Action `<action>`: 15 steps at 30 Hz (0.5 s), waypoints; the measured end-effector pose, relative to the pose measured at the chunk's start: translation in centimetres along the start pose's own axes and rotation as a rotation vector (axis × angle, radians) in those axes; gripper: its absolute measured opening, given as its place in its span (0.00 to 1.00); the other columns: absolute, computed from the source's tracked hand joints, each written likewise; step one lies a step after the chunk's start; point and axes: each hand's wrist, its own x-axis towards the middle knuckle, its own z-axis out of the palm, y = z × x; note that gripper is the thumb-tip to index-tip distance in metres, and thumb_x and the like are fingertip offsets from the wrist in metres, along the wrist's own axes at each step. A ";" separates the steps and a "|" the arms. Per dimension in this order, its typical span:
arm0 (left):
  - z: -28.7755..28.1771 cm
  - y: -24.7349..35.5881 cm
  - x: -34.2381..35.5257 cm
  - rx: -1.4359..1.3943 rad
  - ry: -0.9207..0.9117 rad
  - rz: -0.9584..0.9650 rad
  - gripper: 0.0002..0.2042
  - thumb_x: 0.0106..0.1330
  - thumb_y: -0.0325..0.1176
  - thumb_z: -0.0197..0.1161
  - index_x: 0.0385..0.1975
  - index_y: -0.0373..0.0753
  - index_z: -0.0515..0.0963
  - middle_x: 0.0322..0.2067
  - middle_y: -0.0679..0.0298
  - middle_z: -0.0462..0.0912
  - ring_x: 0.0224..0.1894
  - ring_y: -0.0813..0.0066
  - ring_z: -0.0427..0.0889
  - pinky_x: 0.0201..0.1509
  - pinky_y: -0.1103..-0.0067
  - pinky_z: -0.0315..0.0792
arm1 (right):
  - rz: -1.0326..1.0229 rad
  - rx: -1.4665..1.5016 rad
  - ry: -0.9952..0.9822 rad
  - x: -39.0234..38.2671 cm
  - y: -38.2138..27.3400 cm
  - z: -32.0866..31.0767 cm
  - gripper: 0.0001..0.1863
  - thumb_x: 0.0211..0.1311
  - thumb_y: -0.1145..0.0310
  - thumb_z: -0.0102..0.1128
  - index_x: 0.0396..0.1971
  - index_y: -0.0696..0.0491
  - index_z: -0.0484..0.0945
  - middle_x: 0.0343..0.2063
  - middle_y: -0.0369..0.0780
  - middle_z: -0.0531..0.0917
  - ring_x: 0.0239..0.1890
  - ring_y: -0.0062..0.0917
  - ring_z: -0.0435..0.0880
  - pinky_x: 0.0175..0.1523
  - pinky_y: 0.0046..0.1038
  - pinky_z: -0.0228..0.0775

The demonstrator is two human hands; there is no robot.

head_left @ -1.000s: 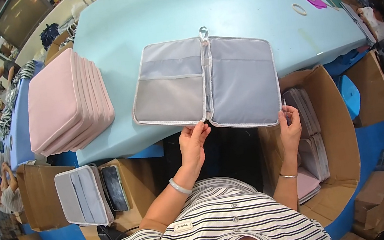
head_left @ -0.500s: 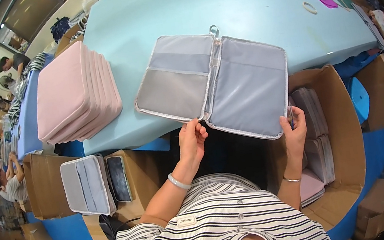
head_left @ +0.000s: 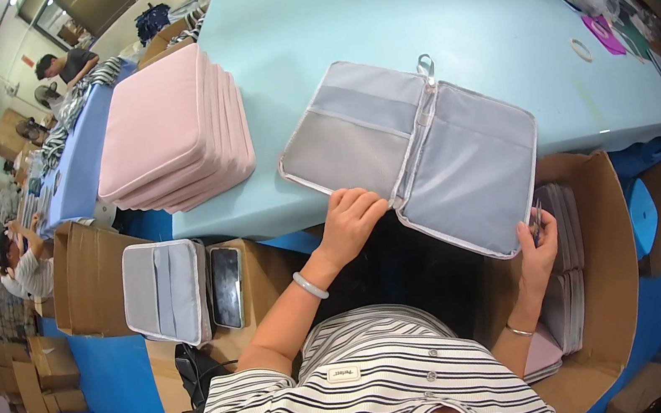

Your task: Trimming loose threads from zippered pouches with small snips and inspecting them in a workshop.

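Observation:
A zippered case [head_left: 472, 161] lies spread open at the table's front edge, its grey lining and pockets facing up and a small loop at the far end of its spine. My left hand [head_left: 352, 222] is closed over the near edge of the left half, close to the spine, knuckles upward. At the near right corner, my right hand [head_left: 538, 249] grips the rim with the thumb on top. A small pointed metal tool [head_left: 535, 216] shows between that hand's fingers; its kind is mostly hidden. The right half of the case hangs partly past the table edge.
A stack of pink cases [head_left: 168, 132] stands left on the light blue table [head_left: 306, 32]. A grey-lined case [head_left: 164, 293] and a phone [head_left: 228, 287] rest on a carton at my left. Right of me, an open carton [head_left: 614, 268] holds several cases. Other people work far left.
My left hand has turned from a pinch at the spine's near end to fingers laid over the left half's edge. My right hand keeps its corner. The whole view has shifted.

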 end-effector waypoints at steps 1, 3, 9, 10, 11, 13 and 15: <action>-0.1 -0.3 0.2 -0.034 -0.008 0.060 0.08 0.53 0.29 0.60 0.33 0.43 0.75 0.33 0.69 0.76 0.39 0.71 0.75 0.45 0.73 0.67 | 0.006 -0.001 0.002 -0.1 0.0 0.0 0.17 0.58 0.78 0.60 0.48 0.59 0.70 0.40 0.34 0.75 0.39 0.15 0.72 0.47 0.18 0.66; -0.3 -0.8 0.5 -0.069 -0.013 0.120 0.07 0.53 0.29 0.60 0.33 0.42 0.75 0.33 0.69 0.76 0.39 0.72 0.76 0.44 0.74 0.68 | -0.008 -0.022 0.001 0.1 0.1 -0.2 0.17 0.59 0.79 0.59 0.48 0.59 0.70 0.40 0.34 0.75 0.40 0.15 0.73 0.48 0.17 0.66; -1.4 -0.7 2.3 -0.226 -0.126 0.213 0.06 0.52 0.29 0.62 0.29 0.41 0.74 0.30 0.68 0.75 0.34 0.71 0.75 0.37 0.76 0.71 | -0.024 -0.031 0.014 0.6 0.2 -1.5 0.16 0.60 0.79 0.58 0.49 0.59 0.71 0.40 0.34 0.75 0.40 0.15 0.73 0.48 0.18 0.66; -1.5 -0.6 2.6 -0.264 -0.187 0.189 0.06 0.52 0.29 0.63 0.29 0.40 0.75 0.30 0.68 0.75 0.34 0.71 0.75 0.36 0.76 0.72 | -0.013 -0.021 0.007 0.8 0.1 -1.7 0.16 0.60 0.79 0.58 0.49 0.59 0.71 0.39 0.34 0.76 0.40 0.14 0.73 0.48 0.18 0.66; -1.6 -0.5 2.8 -0.301 -0.248 0.167 0.06 0.53 0.29 0.64 0.29 0.40 0.76 0.29 0.67 0.75 0.33 0.70 0.76 0.36 0.77 0.72 | -0.001 -0.013 0.009 0.8 -0.1 -1.8 0.16 0.60 0.79 0.58 0.48 0.59 0.71 0.39 0.34 0.76 0.40 0.14 0.73 0.48 0.17 0.66; -1.8 -0.4 3.1 -0.325 -0.289 0.163 0.06 0.54 0.29 0.64 0.30 0.40 0.76 0.29 0.67 0.74 0.33 0.70 0.76 0.36 0.76 0.72 | -0.010 0.011 0.034 0.8 -0.5 -1.4 0.17 0.57 0.79 0.60 0.47 0.60 0.71 0.36 0.32 0.75 0.32 0.11 0.69 0.40 0.13 0.64; -2.1 -0.2 3.2 -0.346 -0.333 0.160 0.06 0.55 0.29 0.64 0.31 0.40 0.77 0.29 0.67 0.74 0.33 0.70 0.76 0.36 0.75 0.73 | -0.025 0.011 0.041 0.7 -0.9 -1.0 0.17 0.57 0.79 0.61 0.47 0.60 0.71 0.36 0.32 0.75 0.34 0.11 0.70 0.41 0.13 0.64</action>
